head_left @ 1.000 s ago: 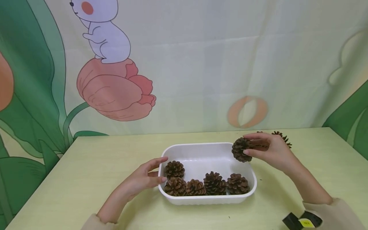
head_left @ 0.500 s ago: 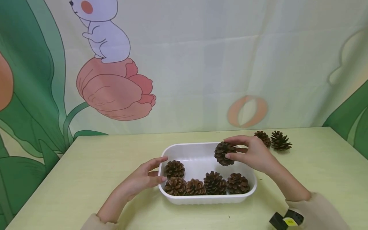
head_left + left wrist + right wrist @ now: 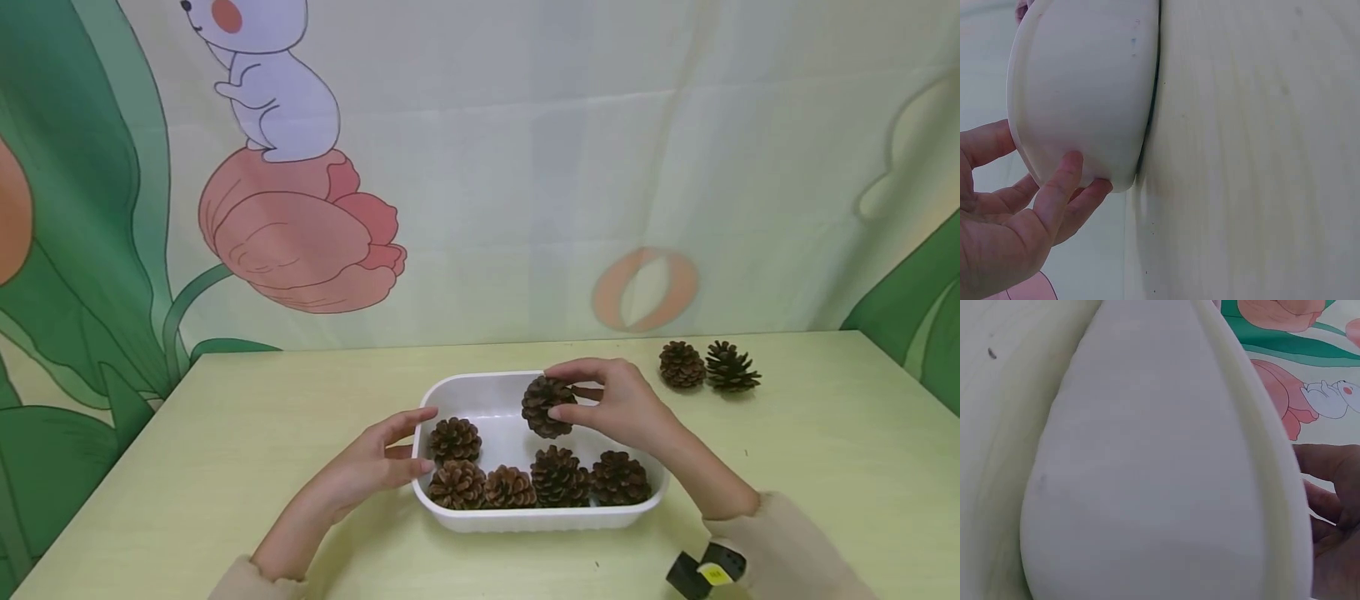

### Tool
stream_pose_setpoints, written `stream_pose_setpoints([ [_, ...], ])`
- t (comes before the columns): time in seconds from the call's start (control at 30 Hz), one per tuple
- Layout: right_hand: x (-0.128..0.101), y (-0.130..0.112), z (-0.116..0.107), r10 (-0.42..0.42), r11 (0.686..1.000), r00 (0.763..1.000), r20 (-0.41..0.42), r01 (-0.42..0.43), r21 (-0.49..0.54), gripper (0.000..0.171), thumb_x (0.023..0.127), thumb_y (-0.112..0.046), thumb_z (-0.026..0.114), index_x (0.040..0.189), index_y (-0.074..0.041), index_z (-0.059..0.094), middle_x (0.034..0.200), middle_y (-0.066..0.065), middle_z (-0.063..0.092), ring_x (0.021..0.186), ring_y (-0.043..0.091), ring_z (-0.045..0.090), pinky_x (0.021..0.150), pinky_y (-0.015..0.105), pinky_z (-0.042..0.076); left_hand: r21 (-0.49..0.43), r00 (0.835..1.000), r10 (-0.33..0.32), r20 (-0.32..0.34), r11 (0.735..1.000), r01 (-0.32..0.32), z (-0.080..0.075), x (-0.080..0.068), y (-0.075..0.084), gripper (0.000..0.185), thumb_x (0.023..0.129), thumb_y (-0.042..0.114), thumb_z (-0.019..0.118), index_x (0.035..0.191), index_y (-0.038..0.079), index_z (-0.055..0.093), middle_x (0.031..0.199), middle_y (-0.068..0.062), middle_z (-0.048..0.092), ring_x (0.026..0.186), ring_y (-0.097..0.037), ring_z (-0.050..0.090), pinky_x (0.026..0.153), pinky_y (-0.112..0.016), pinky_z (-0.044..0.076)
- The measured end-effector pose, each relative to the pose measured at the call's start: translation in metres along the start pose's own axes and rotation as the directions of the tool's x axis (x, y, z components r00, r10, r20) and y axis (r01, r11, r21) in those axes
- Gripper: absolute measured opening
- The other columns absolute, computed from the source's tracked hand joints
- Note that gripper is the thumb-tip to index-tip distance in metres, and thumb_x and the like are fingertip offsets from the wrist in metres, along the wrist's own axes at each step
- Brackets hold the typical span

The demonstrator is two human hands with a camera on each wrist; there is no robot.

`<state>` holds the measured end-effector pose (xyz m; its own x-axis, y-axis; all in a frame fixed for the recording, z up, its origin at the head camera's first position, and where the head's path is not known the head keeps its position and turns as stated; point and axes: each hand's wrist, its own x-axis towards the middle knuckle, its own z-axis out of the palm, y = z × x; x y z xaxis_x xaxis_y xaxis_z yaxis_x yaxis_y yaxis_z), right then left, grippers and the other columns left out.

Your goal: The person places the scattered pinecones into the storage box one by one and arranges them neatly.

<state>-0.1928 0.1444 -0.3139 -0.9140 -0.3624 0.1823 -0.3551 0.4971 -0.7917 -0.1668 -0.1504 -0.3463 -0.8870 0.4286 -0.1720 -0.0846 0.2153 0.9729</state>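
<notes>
We're right in the carrying step: our right hand (image 3: pixel 615 408) pinches a pine cone (image 3: pixel 547 406) between thumb and fingertips and holds it in the air over the back half of the white tray (image 3: pixel 480 385), just in front of the knuckles. Nothing touches that cone but the fingers, as far as the head view shows.

Our left hand (image 3: pixel 367 467) is at the tray's left end, fingers relaxed and fairly straight, thumb and fingertips resting against the outer wall. The left wrist view confirms it: fingertips (image 3: pixel 1072 165) sit on the white curve of the tray (image 3: pixel 1085 81), holding it steady rather than gripping it.

Below the right hand, five cones already lie inside: four in the row (image 3: pixel 536 482) along the near wall and one more (image 3: pixel 454 439) close to our left fingertips. The bare floor of the tray sits directly under and behind the held cone.

Beyond the right hand, well apart from the tray, two more cones (image 3: pixel 708 365) rest side by side on the table (image 3: pixel 247 400).

The right wrist view shows mostly the tray's outer wall (image 3: pixel 1147 475), with the fingers only at the edge, so it adds nothing about the grip.

We judge the next move calls for lowering the cone into that open back patch, clear of its neighbours, then opening the fingers.
</notes>
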Motion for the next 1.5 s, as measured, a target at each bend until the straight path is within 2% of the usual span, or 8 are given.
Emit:
stream_pose_setpoints([
  [0.47,0.009,-0.002,0.029,-0.026,1.0,0.998,0.059,0.026,0.003,0.036,0.075,-0.008,0.072,0.109,-0.001,0.063,0.11,0.015,0.064,0.104,0.029,0.06,0.087,0.034,0.051,0.002,1.0,-0.008,-0.005,1.0,0.008,-0.001,0.001,0.0,0.067,0.082,0.006,0.064,0.14,0.006,0.031,0.139,-0.024,0.031,0.123,-0.04,0.043,0.094,-0.039,0.046],
  [0.7,0.012,-0.003,0.037,-0.058,0.997,0.993,0.099,0.063,-0.049,0.035,0.074,-0.008,0.073,0.106,-0.001,0.064,0.108,0.015,0.064,0.101,0.029,0.062,0.085,0.034,0.052,0.002,1.0,-0.013,-0.007,1.0,0.013,-0.001,0.0,0.0,0.067,0.082,0.008,0.064,0.14,0.006,0.031,0.139,-0.024,0.031,0.122,-0.038,0.044,0.094,-0.039,0.046],
  [1.03,0.015,-0.002,0.046,-0.028,1.0,0.989,0.147,0.026,0.015,0.035,0.072,-0.003,0.072,0.105,0.003,0.063,0.109,0.017,0.063,0.103,0.03,0.06,0.087,0.036,0.051,0.011,1.0,-0.018,-0.013,1.0,0.018,0.0,0.0,0.002,0.067,0.082,0.006,0.063,0.14,0.006,0.031,0.14,-0.024,0.029,0.121,-0.038,0.045,0.093,-0.039,0.047],
  [1.5,0.017,0.001,0.048,-0.014,1.0,0.985,0.17,0.014,0.001,0.034,0.071,-0.002,0.073,0.104,0.002,0.063,0.108,0.016,0.063,0.103,0.03,0.06,0.087,0.034,0.051,0.008,1.0,-0.014,-0.016,1.0,0.015,0.0,0.0,0.001,0.066,0.082,0.005,0.064,0.14,0.006,0.031,0.139,-0.025,0.031,0.121,-0.038,0.045,0.093,-0.038,0.047],
])
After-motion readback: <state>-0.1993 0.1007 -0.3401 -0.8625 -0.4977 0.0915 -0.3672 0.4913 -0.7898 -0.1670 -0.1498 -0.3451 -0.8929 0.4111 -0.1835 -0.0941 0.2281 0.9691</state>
